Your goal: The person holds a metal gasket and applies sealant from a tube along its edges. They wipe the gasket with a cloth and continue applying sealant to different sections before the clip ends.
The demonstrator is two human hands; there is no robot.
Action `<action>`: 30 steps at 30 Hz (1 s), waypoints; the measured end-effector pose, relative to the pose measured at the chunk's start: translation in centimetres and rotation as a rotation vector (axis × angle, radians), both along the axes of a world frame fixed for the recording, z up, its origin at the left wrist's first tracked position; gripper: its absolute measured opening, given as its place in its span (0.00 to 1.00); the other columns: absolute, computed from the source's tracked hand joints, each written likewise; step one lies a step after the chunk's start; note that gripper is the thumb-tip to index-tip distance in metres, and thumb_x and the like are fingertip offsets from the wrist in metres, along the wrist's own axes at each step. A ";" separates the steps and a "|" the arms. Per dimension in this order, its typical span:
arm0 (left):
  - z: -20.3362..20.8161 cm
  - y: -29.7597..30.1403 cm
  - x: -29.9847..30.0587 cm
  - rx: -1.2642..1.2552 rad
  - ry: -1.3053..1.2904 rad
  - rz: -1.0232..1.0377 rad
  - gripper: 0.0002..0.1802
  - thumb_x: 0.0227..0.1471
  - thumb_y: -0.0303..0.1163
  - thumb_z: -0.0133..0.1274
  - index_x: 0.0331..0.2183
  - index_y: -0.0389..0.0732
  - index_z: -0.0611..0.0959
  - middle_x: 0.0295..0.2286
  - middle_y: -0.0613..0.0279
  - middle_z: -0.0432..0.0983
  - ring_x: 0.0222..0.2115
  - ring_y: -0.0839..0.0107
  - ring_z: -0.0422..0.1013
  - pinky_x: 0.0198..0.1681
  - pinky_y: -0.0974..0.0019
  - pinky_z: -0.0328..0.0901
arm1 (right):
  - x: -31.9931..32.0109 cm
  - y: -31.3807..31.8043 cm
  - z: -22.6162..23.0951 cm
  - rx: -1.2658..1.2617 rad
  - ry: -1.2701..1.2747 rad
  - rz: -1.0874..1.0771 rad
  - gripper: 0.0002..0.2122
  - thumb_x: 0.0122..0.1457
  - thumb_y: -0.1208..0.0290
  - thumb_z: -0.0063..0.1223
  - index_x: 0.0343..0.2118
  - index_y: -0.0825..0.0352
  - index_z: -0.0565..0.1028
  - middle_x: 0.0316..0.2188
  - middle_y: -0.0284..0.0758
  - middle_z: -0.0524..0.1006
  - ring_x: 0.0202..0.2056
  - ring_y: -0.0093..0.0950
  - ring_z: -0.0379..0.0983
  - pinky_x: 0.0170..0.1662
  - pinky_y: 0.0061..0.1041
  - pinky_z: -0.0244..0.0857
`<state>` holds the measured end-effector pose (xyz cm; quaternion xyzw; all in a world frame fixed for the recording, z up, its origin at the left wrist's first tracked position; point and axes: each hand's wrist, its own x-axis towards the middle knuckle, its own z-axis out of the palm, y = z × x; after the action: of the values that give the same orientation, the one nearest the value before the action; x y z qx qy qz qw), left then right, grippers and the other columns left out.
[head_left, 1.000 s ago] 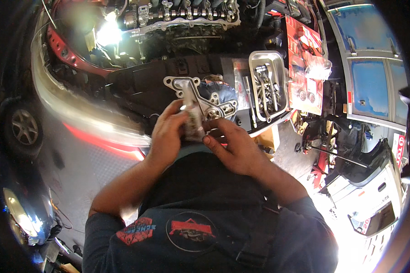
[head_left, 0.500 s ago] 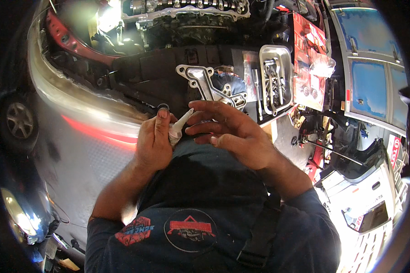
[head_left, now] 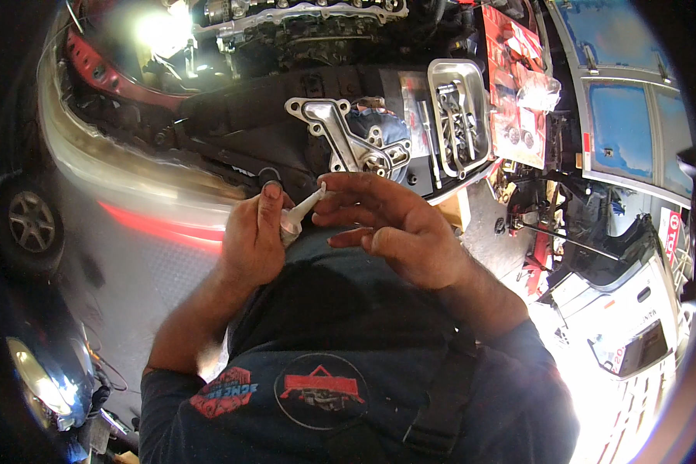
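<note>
My left hand [head_left: 257, 236] is wrapped round a tube with a long, pale tapered nozzle [head_left: 309, 205], most of the tube's body hidden in the palm. The nozzle points up and to the right. My right hand [head_left: 398, 224] is open, fingers stretched toward the nozzle. Its index fingertip is at the nozzle's tip, seemingly touching it. Just past my left thumb is a small dark round thing [head_left: 268, 176] that I cannot make out. Beyond my hands lies a shiny metal cover with bolt holes [head_left: 336, 135], with an edge like a gasket face.
An exposed engine [head_left: 301, 31] fills the far side, lit by a bright lamp [head_left: 162, 31]. Right of the cover are a long metal tool [head_left: 429, 143], a metal tray [head_left: 435, 85] of sockets and tools, and red packaging [head_left: 510, 116]. A car bumper [head_left: 139, 185] curves along the left.
The view has shifted slightly, so the engine and tray sit higher and further left. My left hand still grips the tube; my right fingers remain at its nozzle.
</note>
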<state>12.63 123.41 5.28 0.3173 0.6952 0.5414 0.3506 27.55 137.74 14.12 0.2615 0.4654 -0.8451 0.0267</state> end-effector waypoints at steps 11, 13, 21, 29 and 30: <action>1.1 -0.2 0.4 -0.040 0.000 0.078 0.32 0.68 0.45 0.30 0.21 0.33 0.74 0.13 0.56 0.65 0.16 0.67 0.62 0.22 0.61 0.57 | -0.4 2.0 -0.2 -0.040 0.052 0.127 0.34 0.48 0.82 0.42 0.63 0.70 0.57 0.56 0.46 0.68 0.59 0.36 0.64 0.60 0.35 0.59; 1.4 -0.1 0.6 -0.053 -0.018 0.093 0.33 0.68 0.45 0.30 0.20 0.33 0.74 0.13 0.56 0.65 0.16 0.69 0.62 0.22 0.61 0.57 | -0.5 2.1 -0.2 -0.036 0.046 0.124 0.34 0.47 0.82 0.42 0.63 0.70 0.57 0.56 0.46 0.68 0.59 0.37 0.65 0.61 0.35 0.59; 1.5 0.1 1.3 -0.067 -0.028 0.135 0.33 0.68 0.47 0.31 0.20 0.33 0.73 0.13 0.59 0.64 0.17 0.72 0.62 0.23 0.63 0.57 | -0.2 2.6 -0.6 -0.028 0.068 0.145 0.34 0.46 0.84 0.41 0.63 0.70 0.58 0.56 0.46 0.68 0.59 0.37 0.65 0.60 0.35 0.59; 1.4 0.1 1.4 -0.107 0.043 0.119 0.33 0.68 0.46 0.30 0.21 0.33 0.74 0.13 0.57 0.65 0.17 0.68 0.63 0.23 0.61 0.58 | 0.1 2.3 -1.1 0.007 0.051 0.143 0.34 0.47 0.84 0.40 0.63 0.69 0.59 0.56 0.44 0.69 0.59 0.33 0.65 0.61 0.33 0.57; 1.3 0.0 1.3 -0.129 0.052 0.110 0.33 0.68 0.45 0.30 0.21 0.32 0.74 0.13 0.56 0.66 0.17 0.66 0.63 0.23 0.60 0.58 | 0.1 2.2 -1.1 0.040 0.078 0.153 0.34 0.47 0.84 0.40 0.63 0.69 0.59 0.56 0.43 0.69 0.59 0.32 0.65 0.61 0.33 0.57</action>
<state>13.91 123.45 6.59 0.2694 0.7539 0.5056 0.3216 27.61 139.96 13.04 0.1927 0.5015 -0.8407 0.0680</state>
